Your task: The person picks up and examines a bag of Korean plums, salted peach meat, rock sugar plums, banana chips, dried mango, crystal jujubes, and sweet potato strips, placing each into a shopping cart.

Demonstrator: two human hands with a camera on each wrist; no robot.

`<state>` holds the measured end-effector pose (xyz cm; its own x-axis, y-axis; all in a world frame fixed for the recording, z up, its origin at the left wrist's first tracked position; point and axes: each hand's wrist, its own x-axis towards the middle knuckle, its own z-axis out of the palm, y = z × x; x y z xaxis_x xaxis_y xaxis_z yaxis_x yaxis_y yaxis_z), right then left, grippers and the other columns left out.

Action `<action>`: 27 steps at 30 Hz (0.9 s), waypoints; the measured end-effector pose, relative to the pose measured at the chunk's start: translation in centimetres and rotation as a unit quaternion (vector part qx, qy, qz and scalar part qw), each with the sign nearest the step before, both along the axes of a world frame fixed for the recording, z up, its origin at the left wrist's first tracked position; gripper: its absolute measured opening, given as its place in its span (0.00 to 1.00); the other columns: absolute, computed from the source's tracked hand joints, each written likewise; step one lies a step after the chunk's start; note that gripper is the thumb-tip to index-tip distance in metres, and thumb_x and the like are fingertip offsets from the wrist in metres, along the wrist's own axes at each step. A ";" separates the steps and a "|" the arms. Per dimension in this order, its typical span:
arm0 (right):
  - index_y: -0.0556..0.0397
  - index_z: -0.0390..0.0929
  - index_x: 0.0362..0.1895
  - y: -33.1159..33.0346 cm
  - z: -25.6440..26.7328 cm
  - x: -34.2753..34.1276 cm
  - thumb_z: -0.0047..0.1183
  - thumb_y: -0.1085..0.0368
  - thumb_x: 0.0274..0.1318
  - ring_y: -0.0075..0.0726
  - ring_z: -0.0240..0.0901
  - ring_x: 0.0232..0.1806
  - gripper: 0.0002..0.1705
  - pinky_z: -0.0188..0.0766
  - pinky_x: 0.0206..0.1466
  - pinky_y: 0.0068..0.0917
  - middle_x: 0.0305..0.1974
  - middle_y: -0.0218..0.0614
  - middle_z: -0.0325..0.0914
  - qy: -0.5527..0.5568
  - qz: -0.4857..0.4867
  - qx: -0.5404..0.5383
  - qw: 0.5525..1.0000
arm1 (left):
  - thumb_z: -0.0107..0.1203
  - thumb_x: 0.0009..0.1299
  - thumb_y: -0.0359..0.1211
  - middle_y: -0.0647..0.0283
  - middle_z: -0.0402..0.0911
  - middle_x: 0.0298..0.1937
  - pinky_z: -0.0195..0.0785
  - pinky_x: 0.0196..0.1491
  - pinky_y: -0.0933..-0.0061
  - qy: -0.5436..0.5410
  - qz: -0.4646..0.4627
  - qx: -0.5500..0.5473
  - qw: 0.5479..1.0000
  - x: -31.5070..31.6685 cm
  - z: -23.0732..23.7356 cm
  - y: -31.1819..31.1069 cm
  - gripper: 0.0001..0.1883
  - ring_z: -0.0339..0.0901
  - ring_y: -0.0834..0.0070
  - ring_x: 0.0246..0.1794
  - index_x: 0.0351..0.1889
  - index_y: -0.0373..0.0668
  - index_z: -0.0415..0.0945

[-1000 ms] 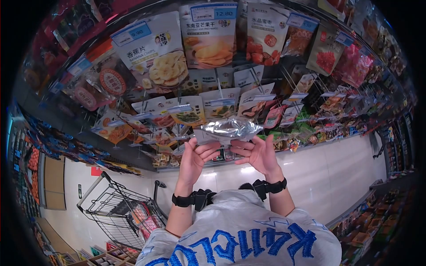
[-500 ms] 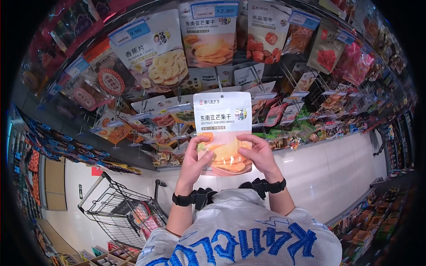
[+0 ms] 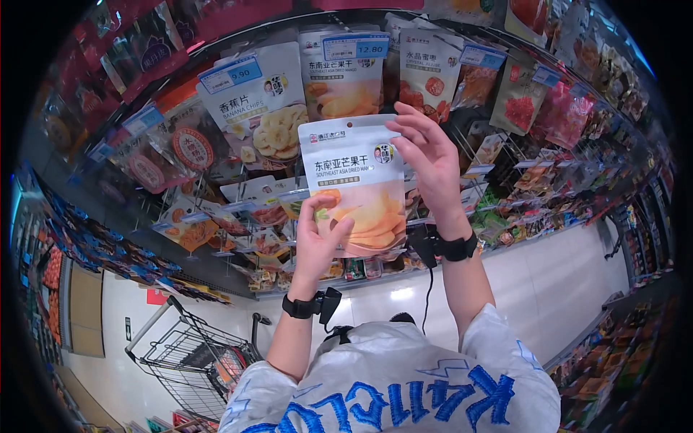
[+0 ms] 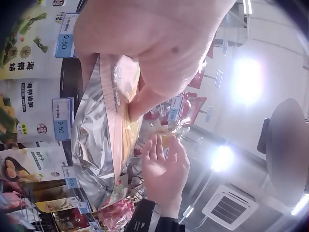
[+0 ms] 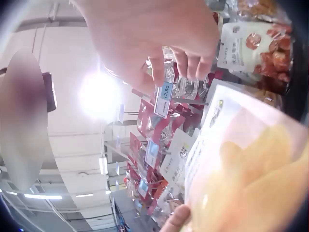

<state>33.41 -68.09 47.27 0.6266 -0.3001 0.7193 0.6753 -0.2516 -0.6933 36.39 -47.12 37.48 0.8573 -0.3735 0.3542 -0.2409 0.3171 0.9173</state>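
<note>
My left hand (image 3: 317, 234) holds a white and peach pouch of dried mango (image 3: 357, 184) by its lower left, thumb on the printed front and fingers behind. The pouch is upright, tilted slightly, its front towards me. In the left wrist view the silvery bottom of the pouch (image 4: 91, 140) shows below the hand. Raised at the pouch's upper right corner is my right hand (image 3: 433, 162), its fingers loosely bent with nothing in them. Behind the pouch hangs a matching mango pouch (image 3: 339, 86) under a price tag (image 3: 357, 47) reading 12.80.
Banana chips (image 3: 271, 115) hang left of the mango row, and crystal jujube pouches (image 3: 429, 68) hang right of it. Lower hooks carry several more bags and tags. A wire shopping cart (image 3: 188, 361) stands at the lower left on the pale floor (image 3: 527, 281).
The pouch first lay tipped over between both hands, then turned its front to me. Since then the right hand has let go and risen, and the pouch has moved up towards the shelf.
</note>
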 end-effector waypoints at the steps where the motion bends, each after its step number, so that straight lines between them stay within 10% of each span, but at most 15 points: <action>1: 0.59 0.72 0.56 0.2 1.3 0.6 0.54 0.68 0.62 0.41 0.68 0.63 0.19 0.66 0.62 0.33 0.65 0.44 0.65 0.030 0.135 0.105 0.985 | 0.64 0.63 0.24 0.65 0.69 0.53 0.65 0.59 0.75 -0.015 -0.002 0.002 1.000 0.4 0.4 -0.2 0.24 0.68 0.78 0.56 0.54 0.41 0.66; 6: 0.57 0.66 0.62 0.1 3.9 4.3 0.45 0.55 0.70 0.49 0.70 0.61 0.24 0.70 0.58 0.38 0.63 0.41 0.65 0.015 0.343 0.240 0.908 | 0.63 0.63 0.22 0.65 0.68 0.54 0.67 0.58 0.76 -0.044 -0.023 -0.033 0.998 1.7 3.4 -1.8 0.24 0.70 0.78 0.55 0.55 0.42 0.65; 14: 0.55 0.74 0.51 -1.0 7.4 4.2 0.47 0.45 0.67 0.45 0.74 0.53 0.26 0.71 0.51 0.33 0.56 0.40 0.68 0.000 0.363 0.254 0.897 | 0.64 0.64 0.25 0.64 0.69 0.53 0.65 0.57 0.76 -0.058 -0.026 -0.053 0.997 3.4 6.6 -2.1 0.23 0.68 0.78 0.54 0.54 0.40 0.65; 27: 0.55 0.57 0.68 -1.1 9.7 2.5 0.40 0.32 0.64 0.58 0.77 0.53 0.44 0.76 0.48 0.37 0.66 0.55 0.60 -0.031 0.417 0.217 0.882 | 0.64 0.63 0.27 0.63 0.71 0.53 0.65 0.57 0.75 -0.113 0.014 -0.042 0.993 5.2 9.6 -3.6 0.23 0.69 0.78 0.55 0.54 0.38 0.68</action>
